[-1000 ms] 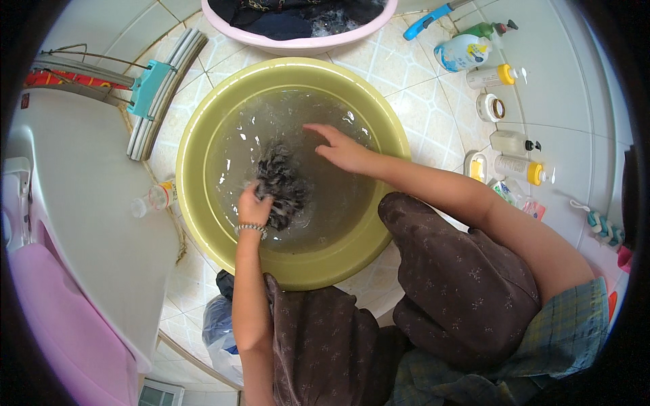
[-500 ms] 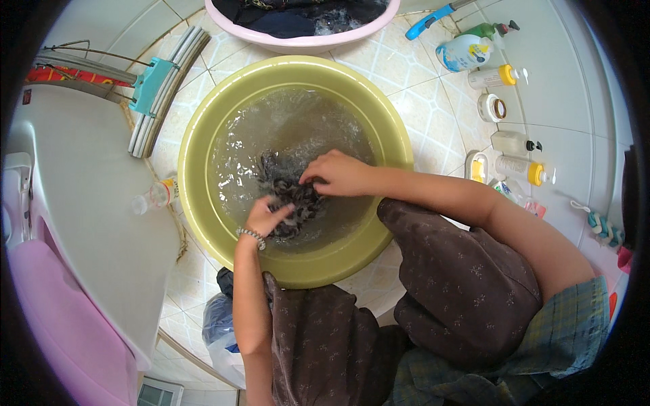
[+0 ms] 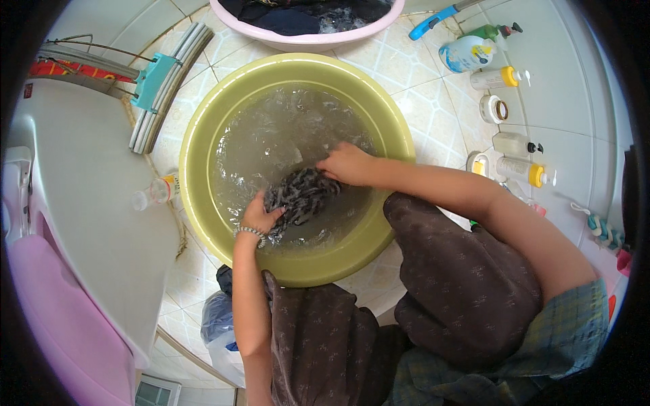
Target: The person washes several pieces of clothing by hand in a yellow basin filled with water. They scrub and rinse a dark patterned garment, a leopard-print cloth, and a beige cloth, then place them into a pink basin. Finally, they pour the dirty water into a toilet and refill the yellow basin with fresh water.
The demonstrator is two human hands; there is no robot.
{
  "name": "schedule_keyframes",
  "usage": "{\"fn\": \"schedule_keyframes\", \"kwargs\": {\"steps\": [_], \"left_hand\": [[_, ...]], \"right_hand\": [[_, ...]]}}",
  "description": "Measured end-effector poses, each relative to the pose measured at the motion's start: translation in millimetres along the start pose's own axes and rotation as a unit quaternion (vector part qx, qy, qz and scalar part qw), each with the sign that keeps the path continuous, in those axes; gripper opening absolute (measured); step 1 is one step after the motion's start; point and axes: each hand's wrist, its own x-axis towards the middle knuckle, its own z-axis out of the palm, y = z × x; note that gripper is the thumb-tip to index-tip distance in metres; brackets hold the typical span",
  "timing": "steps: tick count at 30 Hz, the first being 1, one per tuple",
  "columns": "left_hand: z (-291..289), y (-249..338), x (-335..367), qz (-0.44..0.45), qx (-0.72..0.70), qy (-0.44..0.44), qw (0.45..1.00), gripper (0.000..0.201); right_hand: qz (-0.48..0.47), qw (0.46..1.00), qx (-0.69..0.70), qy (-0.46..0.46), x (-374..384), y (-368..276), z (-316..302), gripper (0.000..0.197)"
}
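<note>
A bunched dark grey and black patterned cloth [image 3: 302, 196] lies partly under the murky water in a large olive-green basin [image 3: 399, 139]. My left hand [image 3: 259, 215], with a beaded bracelet at its wrist, grips the cloth's left edge between thumb and fingers. At the cloth's upper right, my right hand [image 3: 347, 164] is closed on its edge, fingertips pinched together near the water's surface. The part of the cloth below the surface is blurred by the water.
Beyond the basin stands a pink tub [image 3: 308, 37] of dark wet clothes. A sponge mop [image 3: 157, 84] leans at the left beside a white-and-pink appliance [image 3: 101, 203]. Several bottles [image 3: 467, 55] line the right wall. A plastic bag [image 3: 220, 325] sits near my left forearm.
The cloth has spread into a rounder bundle between my hands. My right hand has moved slightly up and right, my left hand slightly left. The water's ripples have shifted.
</note>
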Motion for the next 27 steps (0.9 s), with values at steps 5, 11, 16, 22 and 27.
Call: {"fn": "schedule_keyframes", "kwargs": {"steps": [5, 11, 16, 22, 27], "left_hand": [[0, -18, 10, -0.098, 0.014, 0.040, 0.994, 0.051], [-31, 1, 9, -0.141, -0.003, -0.042, 0.989, 0.040], [-30, 22, 2, -0.090, 0.098, -0.062, 0.989, 0.028], [-43, 105, -10, 0.003, -0.255, -0.074, 0.964, 0.019], [-77, 132, -18, -0.011, -0.291, -0.106, 0.951, 0.019]], "right_hand": [[0.030, 0.997, -0.072, 0.028, -7, 8, -19, 0.018], [0.103, 0.971, -0.215, 0.000, -4, 24, -29, 0.031], [0.125, 0.974, -0.189, -0.003, -9, 5, -36, 0.040], [-0.210, 0.953, 0.129, 0.177, 2, -45, -56, 0.046], [-0.196, 0.954, 0.224, 0.027, 11, -46, -87, 0.034]]}}
